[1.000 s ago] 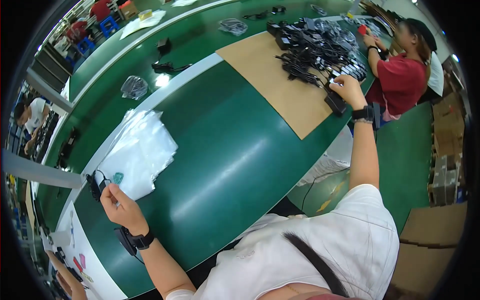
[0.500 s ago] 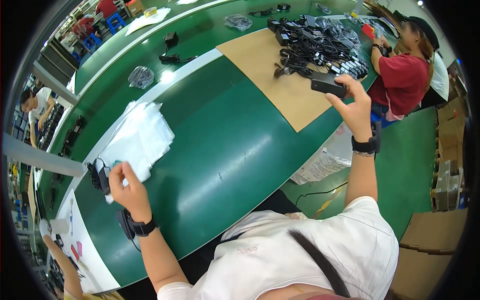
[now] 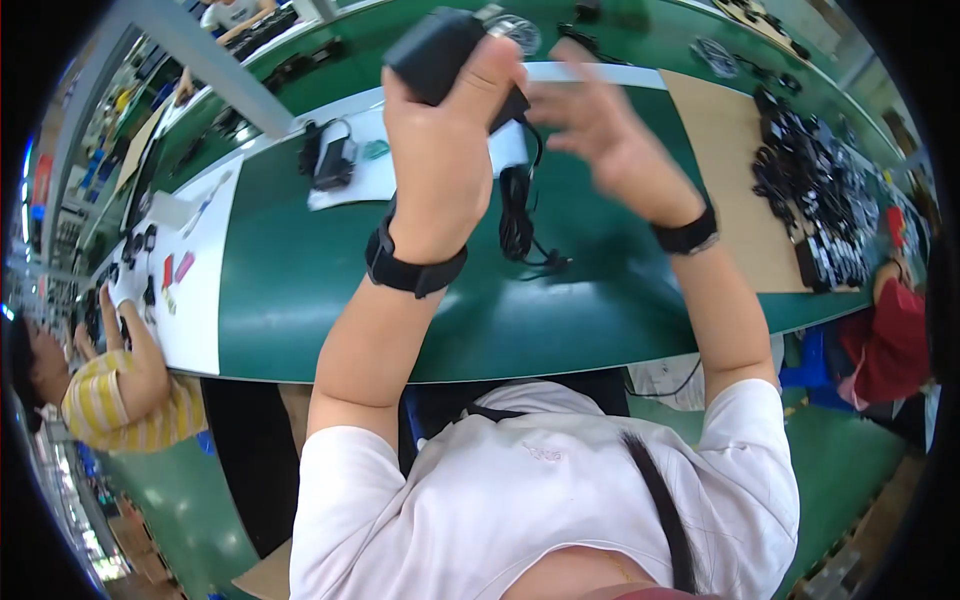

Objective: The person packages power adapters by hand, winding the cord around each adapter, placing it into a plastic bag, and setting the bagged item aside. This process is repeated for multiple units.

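Note:
Raised over the green table (image 3: pixel 330 270), my left hand (image 3: pixel 440 170) grips a black power adapter (image 3: pixel 428 55) between thumb and fingers. From below it hangs a bundled black cable (image 3: pixel 515 215), its plug end lower and to the right. To the right of the adapter is my right hand (image 3: pixel 615 145), smeared by motion, fingers spread and holding nothing that I can see. Behind my left wrist lies a stack of clear plastic bags (image 3: pixel 365 130), partly hidden by my arm. Another black adapter with its cord (image 3: pixel 333 160) rests on those bags.
A brown cardboard sheet (image 3: pixel 715 130) at the right bears a heap of black adapters and cables (image 3: pixel 815 190). One co-worker in red (image 3: pixel 890 335) sits at the right, another in yellow stripes (image 3: pixel 125 400) at the left. A white sheet (image 3: pixel 195 290) lies at the left.
The view has swung left. The adapter, held up in my right hand before, is now in my left hand. My right hand has come off it, and both hands have drawn closer together.

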`<action>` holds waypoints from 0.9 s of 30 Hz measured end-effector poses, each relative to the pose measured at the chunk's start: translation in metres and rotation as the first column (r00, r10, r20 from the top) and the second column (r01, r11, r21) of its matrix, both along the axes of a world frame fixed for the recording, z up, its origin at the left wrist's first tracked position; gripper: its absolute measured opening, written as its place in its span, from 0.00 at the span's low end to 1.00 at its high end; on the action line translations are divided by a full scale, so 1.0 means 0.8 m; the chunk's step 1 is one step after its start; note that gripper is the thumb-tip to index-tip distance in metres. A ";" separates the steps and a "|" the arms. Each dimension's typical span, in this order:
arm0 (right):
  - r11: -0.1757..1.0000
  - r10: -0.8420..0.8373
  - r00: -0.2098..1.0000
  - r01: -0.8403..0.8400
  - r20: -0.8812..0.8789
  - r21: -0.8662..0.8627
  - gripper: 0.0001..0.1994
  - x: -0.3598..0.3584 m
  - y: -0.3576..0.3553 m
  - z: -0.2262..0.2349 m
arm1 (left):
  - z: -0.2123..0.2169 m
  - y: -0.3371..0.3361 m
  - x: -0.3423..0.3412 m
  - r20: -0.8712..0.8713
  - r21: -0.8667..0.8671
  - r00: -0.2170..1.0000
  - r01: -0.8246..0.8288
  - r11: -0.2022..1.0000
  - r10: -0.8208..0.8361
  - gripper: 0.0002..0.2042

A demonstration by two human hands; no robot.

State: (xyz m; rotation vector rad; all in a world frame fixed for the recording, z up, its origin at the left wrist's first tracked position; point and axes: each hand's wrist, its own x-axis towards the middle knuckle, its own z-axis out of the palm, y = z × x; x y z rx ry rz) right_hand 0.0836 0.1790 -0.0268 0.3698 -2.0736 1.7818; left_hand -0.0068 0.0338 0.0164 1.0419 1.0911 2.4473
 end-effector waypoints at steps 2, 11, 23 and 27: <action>0.973 0.213 0.970 -0.222 -0.114 -0.068 0.46 -0.026 -0.043 -0.039 | -0.001 -0.008 -0.023 0.055 0.125 0.996 -0.070 0.990 0.064 0.15; 0.924 -0.020 0.942 0.146 0.334 -0.354 0.13 -0.042 -0.038 -0.044 | -0.027 -0.066 -0.051 0.241 -0.052 0.969 0.065 0.997 -0.051 0.12; 0.951 -0.185 0.930 0.251 0.316 -0.182 0.17 -0.044 -0.050 -0.053 | -0.105 -0.047 -0.039 0.328 -0.415 0.943 0.199 0.888 -0.059 0.17; 0.944 -0.326 0.941 0.320 0.094 0.076 0.22 -0.045 -0.059 -0.068 | -0.109 -0.043 -0.029 0.371 -0.365 0.928 0.131 0.922 0.016 0.17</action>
